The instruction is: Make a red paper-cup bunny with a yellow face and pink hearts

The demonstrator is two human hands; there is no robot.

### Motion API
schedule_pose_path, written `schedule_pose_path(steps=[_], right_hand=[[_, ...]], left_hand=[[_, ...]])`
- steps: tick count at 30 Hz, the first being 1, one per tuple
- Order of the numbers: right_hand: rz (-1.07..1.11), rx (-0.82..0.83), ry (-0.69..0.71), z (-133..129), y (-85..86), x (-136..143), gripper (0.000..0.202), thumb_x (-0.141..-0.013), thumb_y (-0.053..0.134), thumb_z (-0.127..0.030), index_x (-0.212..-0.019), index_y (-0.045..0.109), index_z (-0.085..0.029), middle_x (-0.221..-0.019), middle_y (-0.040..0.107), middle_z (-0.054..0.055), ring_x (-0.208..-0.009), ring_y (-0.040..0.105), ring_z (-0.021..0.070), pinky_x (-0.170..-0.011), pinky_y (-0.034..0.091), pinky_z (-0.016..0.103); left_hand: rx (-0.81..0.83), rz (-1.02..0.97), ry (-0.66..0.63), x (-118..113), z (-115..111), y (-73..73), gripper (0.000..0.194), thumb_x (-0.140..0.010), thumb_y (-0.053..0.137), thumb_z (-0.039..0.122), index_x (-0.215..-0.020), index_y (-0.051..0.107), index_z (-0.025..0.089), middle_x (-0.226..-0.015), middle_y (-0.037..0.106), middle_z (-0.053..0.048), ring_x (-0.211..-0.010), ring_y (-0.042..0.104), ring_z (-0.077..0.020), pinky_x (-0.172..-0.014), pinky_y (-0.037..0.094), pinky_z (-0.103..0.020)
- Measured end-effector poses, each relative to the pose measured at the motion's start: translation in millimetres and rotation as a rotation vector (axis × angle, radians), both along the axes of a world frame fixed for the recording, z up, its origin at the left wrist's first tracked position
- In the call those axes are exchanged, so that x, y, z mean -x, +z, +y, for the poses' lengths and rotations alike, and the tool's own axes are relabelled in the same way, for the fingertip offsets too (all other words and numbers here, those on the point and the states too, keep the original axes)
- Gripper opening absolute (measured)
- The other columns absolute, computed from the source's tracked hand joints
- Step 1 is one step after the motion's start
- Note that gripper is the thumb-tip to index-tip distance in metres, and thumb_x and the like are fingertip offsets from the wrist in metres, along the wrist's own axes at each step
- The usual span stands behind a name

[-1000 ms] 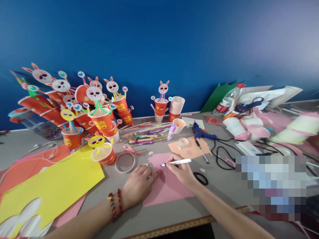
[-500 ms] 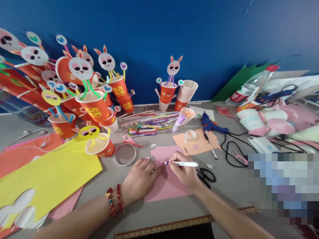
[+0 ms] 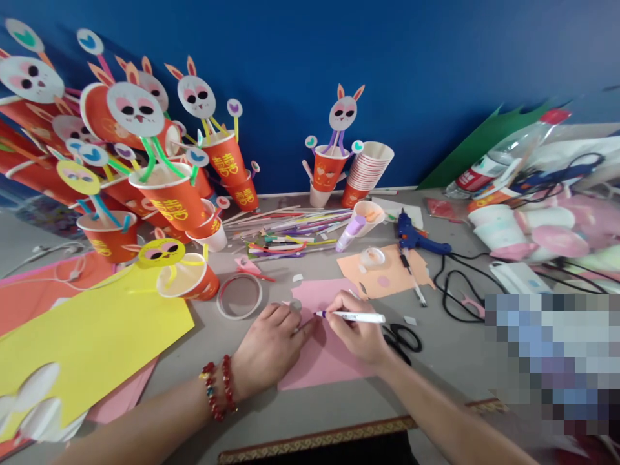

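A white marker [image 3: 361, 317] with a purple tip is pinched in my right hand [image 3: 358, 332], its tip at the pink paper [image 3: 322, 368]. Across the left part of that sheet lies my left hand [image 3: 271, 342], palm down, thumb stretched toward the marker tip and the other fingers slightly bent. A small greyish round piece [image 3: 294, 307] shows by its fingertips; whether they touch it I cannot tell. Black-handled scissors [image 3: 404, 339] lie to the right, partly behind my right wrist. A roll of tape [image 3: 239, 297] sits left of the paper.
Red paper cups [image 3: 169, 200] with rabbit faces crowd the left, behind yellow paper [image 3: 97, 336]. Pipe cleaners [image 3: 285, 226], a glue stick [image 3: 351, 232] and orange paper [image 3: 382, 274] lie beyond the pink sheet. A blue glue gun [image 3: 419, 236] with a black cord is at right.
The marker tip has shifted slightly left on the pink paper. My left hand stays on the sheet. The camera view has tilted a little, so the cups appear shifted.
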State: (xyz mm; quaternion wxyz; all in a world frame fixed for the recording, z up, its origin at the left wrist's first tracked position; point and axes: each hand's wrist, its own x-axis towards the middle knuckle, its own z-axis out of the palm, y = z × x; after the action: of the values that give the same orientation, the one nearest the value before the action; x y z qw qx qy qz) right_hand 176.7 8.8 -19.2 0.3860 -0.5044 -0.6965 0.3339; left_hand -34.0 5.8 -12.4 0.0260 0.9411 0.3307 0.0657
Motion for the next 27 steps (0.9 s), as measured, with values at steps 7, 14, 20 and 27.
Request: schedule_pose_path(steps=[7,14,20,27], right_hand=[[-0.026,-0.026,0.012,2.0,2.1,0.6,0.016,-0.085,0.051,-0.016,-0.070,0.052,-0.021,-0.058,0.050,-0.004,-0.051,0.044,0.0120,-0.052,0.032,0.025],[-0.046,-0.027,0.004,0.4,0.0,-0.1,0.016,-0.085,0.052,-0.016,-0.070,0.051,-0.021,-0.058,0.051,-0.005,-0.050,0.044,0.0115,-0.053,0.032,0.025],[-0.049,-0.038,-0.018,1.1,2.1,1.2,0.017,-0.084,0.051,-0.016,-0.067,0.049,-0.021,-0.056,0.048,-0.005,-0.049,0.043,0.0119,-0.052,0.031,0.025],[-0.020,-0.037,-0.044,-2.2,0.7,-0.2,0.018,-0.083,0.051,-0.015,-0.067,0.048,-0.022,-0.057,0.049,-0.004,-0.051,0.043,0.0125,-0.052,0.032,0.025]], left_hand=[[-0.010,0.001,-0.004,-0.2,-0.1,0.4,0.037,-0.088,0.056,0.015,-0.125,0.057,0.022,-0.089,0.061,-0.006,-0.090,0.055,-0.0256,-0.085,0.041,-0.040],[-0.007,-0.003,-0.006,0.5,-1.4,-2.1,0.038,-0.088,0.056,0.015,-0.125,0.057,0.022,-0.092,0.061,-0.006,-0.091,0.054,-0.0257,-0.085,0.040,-0.041],[-0.014,-0.004,-0.002,0.9,-1.8,-1.4,0.037,-0.088,0.056,0.015,-0.125,0.057,0.022,-0.092,0.061,-0.005,-0.091,0.054,-0.0259,-0.085,0.040,-0.041],[-0.014,0.001,-0.008,0.2,-1.1,-2.1,0.037,-0.090,0.054,0.014,-0.126,0.056,0.023,-0.092,0.061,-0.005,-0.090,0.054,-0.0257,-0.084,0.040,-0.041]])
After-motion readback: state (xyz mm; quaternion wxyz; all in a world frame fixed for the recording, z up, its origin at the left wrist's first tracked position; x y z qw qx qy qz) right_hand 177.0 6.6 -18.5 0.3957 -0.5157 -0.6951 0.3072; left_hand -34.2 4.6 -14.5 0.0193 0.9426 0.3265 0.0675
